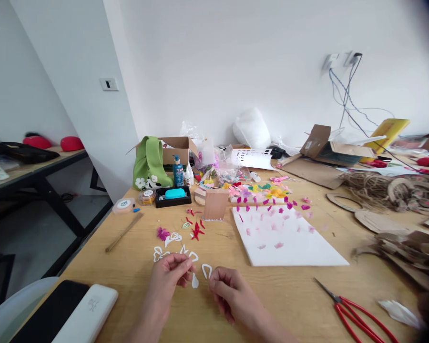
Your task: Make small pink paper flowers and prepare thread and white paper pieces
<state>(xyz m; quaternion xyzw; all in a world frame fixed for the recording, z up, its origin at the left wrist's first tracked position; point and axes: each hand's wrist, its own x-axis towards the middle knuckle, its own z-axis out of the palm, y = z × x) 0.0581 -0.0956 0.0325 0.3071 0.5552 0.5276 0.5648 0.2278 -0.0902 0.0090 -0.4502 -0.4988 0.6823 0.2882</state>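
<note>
My left hand (175,270) is closed in a pinch above the wooden table, beside several white loop-shaped pieces (160,254). A small white teardrop piece (195,281) shows just right of its fingertips; whether they grip it is unclear. My right hand (230,291) is also closed, thumb against the fingers. Next to its fingertips is a white teardrop-shaped loop (206,271), and contact between them cannot be made out clearly. Beyond the hands lie red petal pieces (197,231) and a magenta flower piece (162,233).
A white board (289,238) with pink and magenta bits lies right of centre. Red-handled pliers (357,317) rest at front right. A white power bank (87,314) and a black phone-like slab (50,312) are front left. Cardboard scraps (403,257) crowd the right side.
</note>
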